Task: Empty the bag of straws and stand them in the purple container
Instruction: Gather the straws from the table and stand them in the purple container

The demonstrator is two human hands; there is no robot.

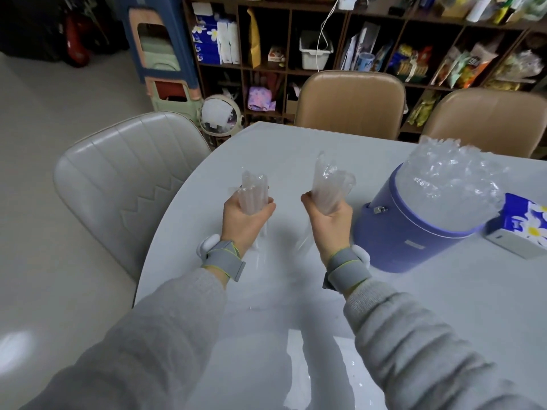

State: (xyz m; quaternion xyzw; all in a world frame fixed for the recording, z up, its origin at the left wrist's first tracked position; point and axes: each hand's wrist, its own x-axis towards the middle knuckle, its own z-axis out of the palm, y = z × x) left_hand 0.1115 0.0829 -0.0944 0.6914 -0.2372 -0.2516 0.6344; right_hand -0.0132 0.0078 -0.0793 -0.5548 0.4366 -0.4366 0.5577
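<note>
Hands up over the table (296, 149): left hand (242, 220) grips straws (254, 192), right hand (331, 223) grips more (331, 187); container (396, 232) near the right edge, full.

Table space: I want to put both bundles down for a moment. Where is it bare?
The table is bare beyond both hands, up to its far edge by the tan chair, and near the person between the grey sleeves. The right side is crowded: the purple container, full of wrapped straws, with the tissue box beside it.
</note>
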